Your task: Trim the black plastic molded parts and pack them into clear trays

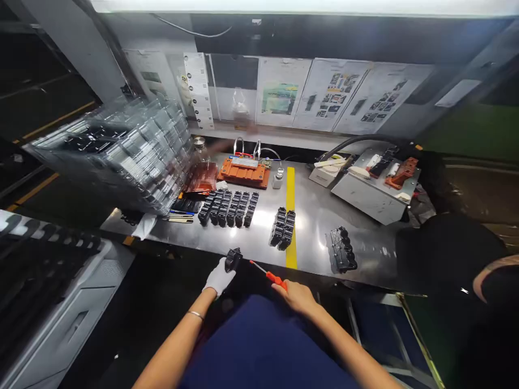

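My left hand point(219, 277), in a white glove, is closed around a small black plastic part point(233, 259) at the near edge of the steel bench point(316, 216). My bare right hand point(297, 296) grips an orange-handled screwdriver point(268, 275) whose thin tip points left toward that part. Both hands hover just in front of the bench, above my blue-clad lap. Rows of similar black parts point(229, 208) lie farther back on the left. Two short stacks point(283, 228) stand on the yellow stripe, and one more cluster point(343, 249) sits to the right.
A tall pile of clear plastic trays point(121, 151) fills the left side. An orange fixture point(244, 173) sits at the back, a grey jig plate point(371, 186) with tools at the right. Printed sheets point(332, 94) hang on the back wall. Another person in black point(450, 259) is at the right.
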`<state>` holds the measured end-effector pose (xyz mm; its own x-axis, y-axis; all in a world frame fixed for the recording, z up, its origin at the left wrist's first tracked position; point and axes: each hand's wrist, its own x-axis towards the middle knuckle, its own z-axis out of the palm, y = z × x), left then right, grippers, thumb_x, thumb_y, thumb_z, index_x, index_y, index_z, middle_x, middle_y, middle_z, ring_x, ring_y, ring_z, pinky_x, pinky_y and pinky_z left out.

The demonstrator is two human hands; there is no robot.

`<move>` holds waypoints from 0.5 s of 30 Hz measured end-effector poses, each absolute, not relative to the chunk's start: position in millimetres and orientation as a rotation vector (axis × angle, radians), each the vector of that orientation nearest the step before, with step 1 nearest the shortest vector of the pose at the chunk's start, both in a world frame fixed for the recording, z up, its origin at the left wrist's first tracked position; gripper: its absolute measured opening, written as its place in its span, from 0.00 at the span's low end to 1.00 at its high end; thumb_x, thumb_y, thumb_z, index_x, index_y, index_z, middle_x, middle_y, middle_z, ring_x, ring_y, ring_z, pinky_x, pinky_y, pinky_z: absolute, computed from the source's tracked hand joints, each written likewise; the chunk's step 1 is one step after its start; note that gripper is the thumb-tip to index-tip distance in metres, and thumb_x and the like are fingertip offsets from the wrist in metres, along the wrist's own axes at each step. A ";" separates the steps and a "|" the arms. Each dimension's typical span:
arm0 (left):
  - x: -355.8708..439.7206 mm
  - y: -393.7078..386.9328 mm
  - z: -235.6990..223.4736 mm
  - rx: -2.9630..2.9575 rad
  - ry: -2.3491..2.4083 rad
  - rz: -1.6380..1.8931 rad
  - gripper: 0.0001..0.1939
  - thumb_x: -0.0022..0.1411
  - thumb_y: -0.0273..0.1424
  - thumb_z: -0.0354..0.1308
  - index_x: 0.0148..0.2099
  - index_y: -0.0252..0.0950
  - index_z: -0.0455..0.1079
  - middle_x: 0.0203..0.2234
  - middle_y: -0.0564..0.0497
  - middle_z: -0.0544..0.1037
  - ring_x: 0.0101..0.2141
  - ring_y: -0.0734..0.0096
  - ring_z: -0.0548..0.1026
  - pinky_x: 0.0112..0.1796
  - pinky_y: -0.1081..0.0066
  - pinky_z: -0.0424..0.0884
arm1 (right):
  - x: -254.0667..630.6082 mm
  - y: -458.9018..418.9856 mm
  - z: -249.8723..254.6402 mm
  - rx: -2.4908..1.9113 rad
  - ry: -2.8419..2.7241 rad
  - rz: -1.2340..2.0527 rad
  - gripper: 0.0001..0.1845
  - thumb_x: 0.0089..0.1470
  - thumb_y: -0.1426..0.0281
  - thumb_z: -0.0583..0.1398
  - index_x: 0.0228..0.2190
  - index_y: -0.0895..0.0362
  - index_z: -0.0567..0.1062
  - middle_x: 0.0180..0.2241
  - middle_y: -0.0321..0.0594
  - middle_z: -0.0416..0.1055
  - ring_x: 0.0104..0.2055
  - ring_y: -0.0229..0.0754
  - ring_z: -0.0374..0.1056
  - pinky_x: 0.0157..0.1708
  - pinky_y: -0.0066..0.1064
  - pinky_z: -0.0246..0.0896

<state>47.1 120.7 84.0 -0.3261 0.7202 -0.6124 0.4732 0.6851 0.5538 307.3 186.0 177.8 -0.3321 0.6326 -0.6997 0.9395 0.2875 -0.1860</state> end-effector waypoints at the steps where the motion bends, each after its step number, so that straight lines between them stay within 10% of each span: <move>1: 33.9 101.1 79.0 0.828 1.909 0.447 0.23 0.55 0.34 0.59 0.54 0.36 0.64 0.46 0.39 0.77 0.48 0.53 0.75 0.47 0.61 0.69 | 302.4 183.1 178.0 1.344 2.078 -0.836 0.31 0.62 0.48 0.44 0.39 0.59 0.75 0.40 0.50 0.76 0.44 0.54 0.72 0.35 0.34 0.58; 15: -117.5 -37.7 80.8 -0.198 1.557 0.972 0.25 0.60 0.46 0.56 0.47 0.28 0.73 0.28 0.46 0.80 0.32 0.63 0.78 0.37 0.69 0.76 | 162.1 129.3 183.2 0.814 2.235 -1.016 0.35 0.58 0.42 0.44 0.28 0.58 0.74 0.26 0.42 0.70 0.26 0.39 0.63 0.25 0.28 0.46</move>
